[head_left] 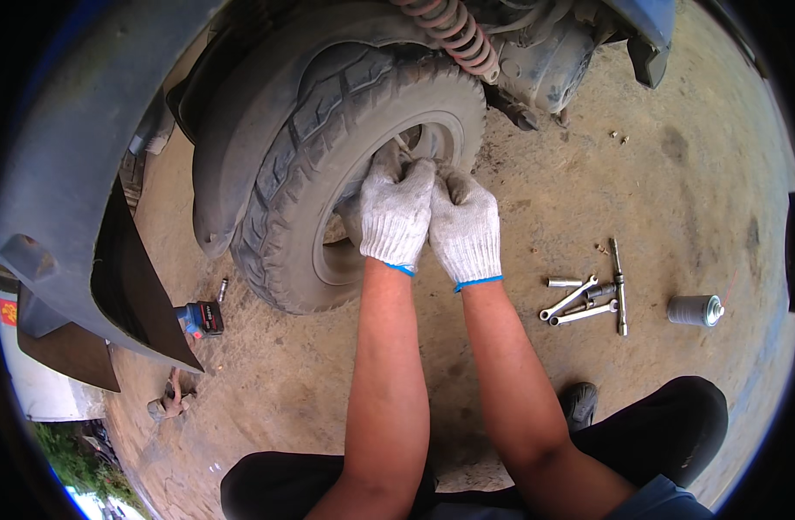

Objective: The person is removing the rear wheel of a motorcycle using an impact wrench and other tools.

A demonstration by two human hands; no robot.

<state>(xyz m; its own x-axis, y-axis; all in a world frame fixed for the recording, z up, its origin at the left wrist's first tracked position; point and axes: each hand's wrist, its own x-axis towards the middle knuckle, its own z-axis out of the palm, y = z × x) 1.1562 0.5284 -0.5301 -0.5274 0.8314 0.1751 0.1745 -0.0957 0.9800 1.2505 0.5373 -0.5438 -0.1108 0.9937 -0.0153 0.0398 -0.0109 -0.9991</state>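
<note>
Both my hands wear white knit gloves with blue cuffs and meet at the hub of a scooter's wheel. My left hand [397,212] has its fingers curled inward at the hub opening. Close against it, my right hand [466,227] is curled too, its thumb side toward the left one. Whatever the fingertips grip is hidden behind the gloves. Around them runs the grey wheel rim [325,260], dusty and set inside a chunky knobbed tire [272,227]. A dark fender [228,165] covers the tire's upper left side.
A red coil spring [454,33] and metal housing [545,74] sit above. On the concrete at right lie combination wrenches [579,317], a long socket bar [620,290], a socket [564,282] and a grey can [694,310]. A cordless power tool [202,319] lies left, below the blue-grey bodywork [77,130].
</note>
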